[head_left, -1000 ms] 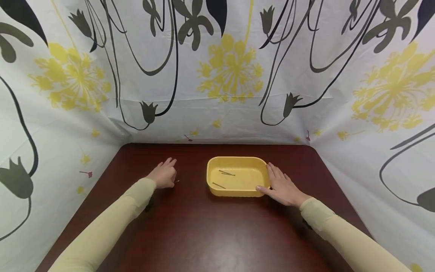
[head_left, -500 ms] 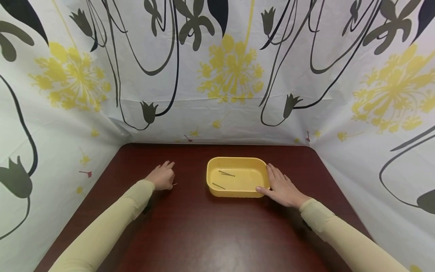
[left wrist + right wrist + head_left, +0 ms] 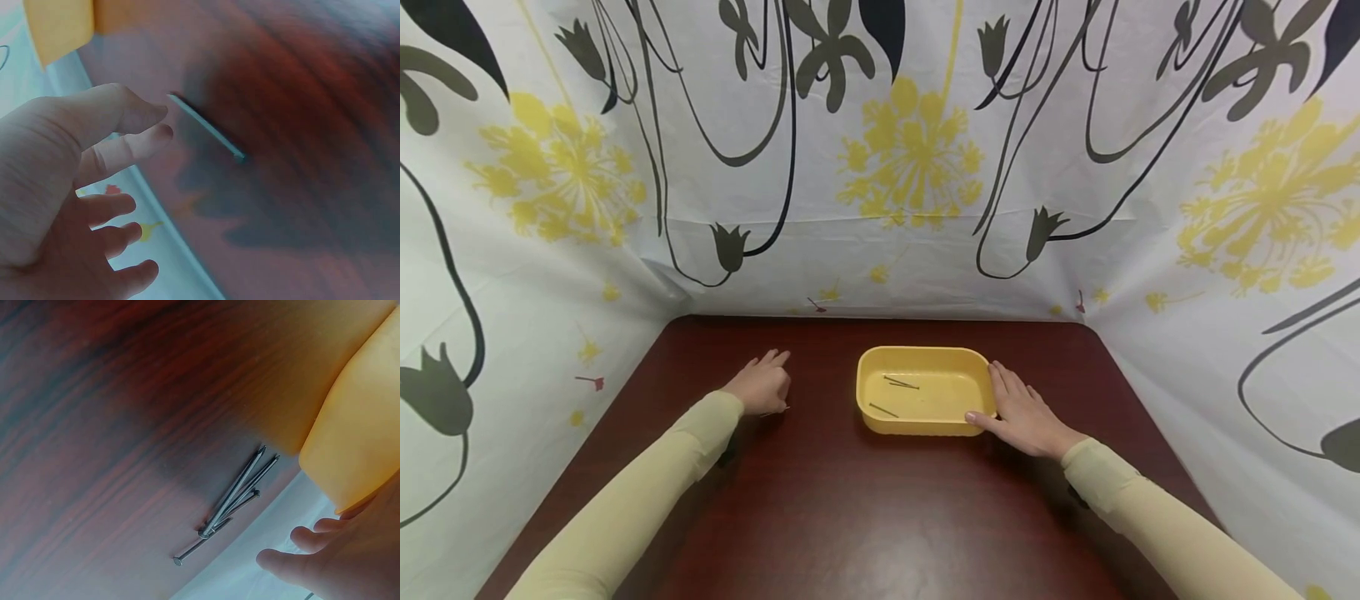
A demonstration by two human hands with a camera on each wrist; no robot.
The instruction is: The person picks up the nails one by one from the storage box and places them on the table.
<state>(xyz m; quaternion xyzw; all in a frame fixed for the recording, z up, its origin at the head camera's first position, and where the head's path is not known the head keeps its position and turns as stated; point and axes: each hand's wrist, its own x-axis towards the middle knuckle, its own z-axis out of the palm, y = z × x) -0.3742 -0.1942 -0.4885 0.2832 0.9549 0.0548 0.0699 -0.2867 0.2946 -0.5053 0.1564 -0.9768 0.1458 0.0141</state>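
Note:
My left hand [image 3: 762, 385] hovers low over the table left of the yellow plastic box [image 3: 925, 426]. In the left wrist view, its thumb and index fingertip are close together, just short of a nail [image 3: 207, 126] on the tabletop. The other fingers are loosely bent, and nothing sits between them. My right hand [image 3: 1026, 417] rests against the box's right end, fingers straight along the outside and thumb over the front rim. Thin nails [image 3: 901, 382] lie inside the box. Several more nails [image 3: 228, 503] lie in a loose bunch on the table in the right wrist view.
The dark red-brown wooden table [image 3: 880, 517] reaches back to a white curtain [image 3: 880, 267] with yellow and grey flower prints. This cloth also hangs along the left and right sides.
My left hand has shifted slightly left and then back right, its fingers moving a little by the nail. The right hand and the box stay in place.

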